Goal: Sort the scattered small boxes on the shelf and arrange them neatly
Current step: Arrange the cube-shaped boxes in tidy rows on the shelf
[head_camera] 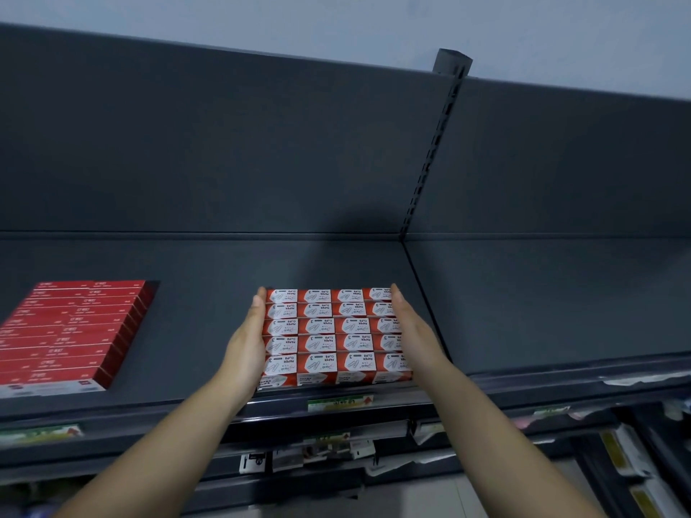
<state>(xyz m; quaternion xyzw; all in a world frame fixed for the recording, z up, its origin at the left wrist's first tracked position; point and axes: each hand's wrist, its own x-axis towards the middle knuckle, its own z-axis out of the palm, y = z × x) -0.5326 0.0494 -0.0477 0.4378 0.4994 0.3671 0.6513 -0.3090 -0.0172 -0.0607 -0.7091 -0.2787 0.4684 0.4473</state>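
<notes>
Paper-clip boxes sit lower centre of frame, at the front edge of the shelf, just above a green price tag on the rail. They're 4 across, 5 rows deep, tops level, rows tight. Left hand lies flat vs the block's left side, right hand flat vs its right. Fingers are straight & together, pressing inward, curled round nothing. Looks like the squaring-up step; sort prob. nearly done. Next move needs an even squeeze from both sides, w/o buckling a row. Mid-left: red box stack, well apart, lined up. Beyond: grey back panel.
</notes>
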